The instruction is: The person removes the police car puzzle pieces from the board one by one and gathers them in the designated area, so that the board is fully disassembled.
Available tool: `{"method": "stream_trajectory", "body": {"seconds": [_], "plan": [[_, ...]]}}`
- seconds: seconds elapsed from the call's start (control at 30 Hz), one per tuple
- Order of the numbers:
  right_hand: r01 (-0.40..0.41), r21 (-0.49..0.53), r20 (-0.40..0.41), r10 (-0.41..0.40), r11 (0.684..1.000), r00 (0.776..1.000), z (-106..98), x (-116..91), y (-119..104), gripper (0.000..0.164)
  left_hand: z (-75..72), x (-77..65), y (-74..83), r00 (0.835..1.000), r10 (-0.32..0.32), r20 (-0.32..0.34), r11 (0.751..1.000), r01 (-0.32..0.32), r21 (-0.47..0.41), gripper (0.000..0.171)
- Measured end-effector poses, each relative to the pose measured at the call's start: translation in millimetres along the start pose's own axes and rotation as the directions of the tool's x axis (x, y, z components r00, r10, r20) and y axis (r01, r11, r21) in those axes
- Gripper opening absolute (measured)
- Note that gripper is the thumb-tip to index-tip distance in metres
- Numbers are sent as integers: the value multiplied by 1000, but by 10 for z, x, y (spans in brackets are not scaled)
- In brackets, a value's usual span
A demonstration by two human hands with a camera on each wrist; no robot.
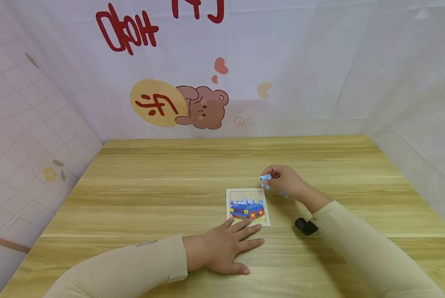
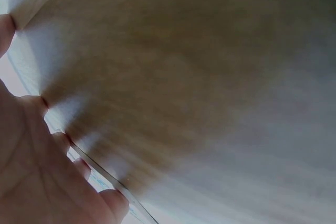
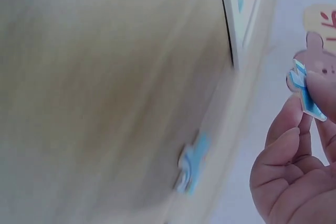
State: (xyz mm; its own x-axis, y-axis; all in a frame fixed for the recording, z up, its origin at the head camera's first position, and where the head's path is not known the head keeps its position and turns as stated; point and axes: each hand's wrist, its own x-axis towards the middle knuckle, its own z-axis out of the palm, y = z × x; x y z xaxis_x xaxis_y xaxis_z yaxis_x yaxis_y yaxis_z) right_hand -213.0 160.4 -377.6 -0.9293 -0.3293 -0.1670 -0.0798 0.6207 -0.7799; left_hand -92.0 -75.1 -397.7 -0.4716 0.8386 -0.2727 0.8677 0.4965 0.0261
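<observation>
A jigsaw puzzle board (image 1: 266, 209) with a pale frame lies on the table, showing a blue cartoon car with eyes and red-yellow wheels; bare wood shows in its upper part. My left hand (image 1: 228, 247) is spread flat with palm down, fingertips over the board's lower edge. Just past the board's upper right corner, my right hand (image 1: 287, 182) pinches a light-blue puzzle piece (image 3: 307, 92) between thumb and fingers, raised above the table. Another blue puzzle piece (image 3: 194, 162) rests on the tabletop below that hand. Part of a further blue piece (image 1: 284, 195) shows under the right wrist.
A black object (image 1: 305, 226) sits by the right cuff. The wood-grain table (image 1: 163, 165) meets a white back curtain (image 1: 301, 62) printed with a bear, hearts and red characters. A pale gridded curtain (image 1: 28, 116) hangs on the left.
</observation>
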Motion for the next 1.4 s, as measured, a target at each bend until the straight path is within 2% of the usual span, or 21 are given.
{"method": "stream_trajectory", "body": {"seconds": [0.57,0.97,1.4], "plan": [[-129,38,-46,130,991,990,-417,-95,254,35,-17,-6,6,1000,-5,-2,1000,5,-11,70],[-140,81,-50,144,987,988,-617,-202,424,38,16,5,-2,1000,-6,-7,1000,6,-9,70],[-184,67,-76,189,981,979,-851,-317,684,43,4,-5,7,1000,-3,-17,1000,4,10,70]]}}
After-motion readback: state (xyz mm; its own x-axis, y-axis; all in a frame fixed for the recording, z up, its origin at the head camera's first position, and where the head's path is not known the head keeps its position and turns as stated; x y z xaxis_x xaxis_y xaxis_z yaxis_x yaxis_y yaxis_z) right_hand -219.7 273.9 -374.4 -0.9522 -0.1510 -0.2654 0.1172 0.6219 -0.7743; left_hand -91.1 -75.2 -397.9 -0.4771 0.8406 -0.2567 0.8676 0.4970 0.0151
